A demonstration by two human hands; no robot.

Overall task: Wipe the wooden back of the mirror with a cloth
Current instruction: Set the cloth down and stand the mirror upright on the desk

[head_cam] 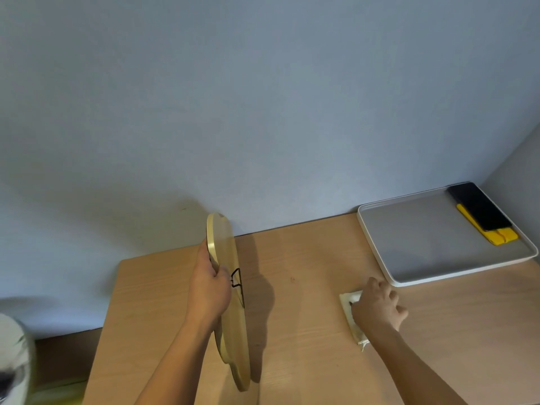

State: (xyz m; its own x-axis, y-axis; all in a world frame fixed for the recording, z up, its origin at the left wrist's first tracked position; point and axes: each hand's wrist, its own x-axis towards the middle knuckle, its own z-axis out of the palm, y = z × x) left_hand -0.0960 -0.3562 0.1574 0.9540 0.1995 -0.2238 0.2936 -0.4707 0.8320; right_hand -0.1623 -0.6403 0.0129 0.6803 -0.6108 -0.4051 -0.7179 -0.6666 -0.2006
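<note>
My left hand (209, 283) grips the edge of a round mirror (230, 323) and holds it upright on the wooden table (304, 325), nearly edge-on to me. Its pale wooden back faces right, and a black wire stand (237, 283) is folded against it. To the right, a cream cloth (349, 309) lies flat on the table. My right hand (378, 308) rests on top of the cloth, fingers curled over it, covering most of it. The mirror's glass side is hidden from view.
A white tray with a grey floor (377, 252) sits at the back right against the wall, holding a black phone (479, 207) on a yellow object (496, 235). A blue-grey wall rises behind the table. A white, dark-marked object (13, 358) sits at lower left.
</note>
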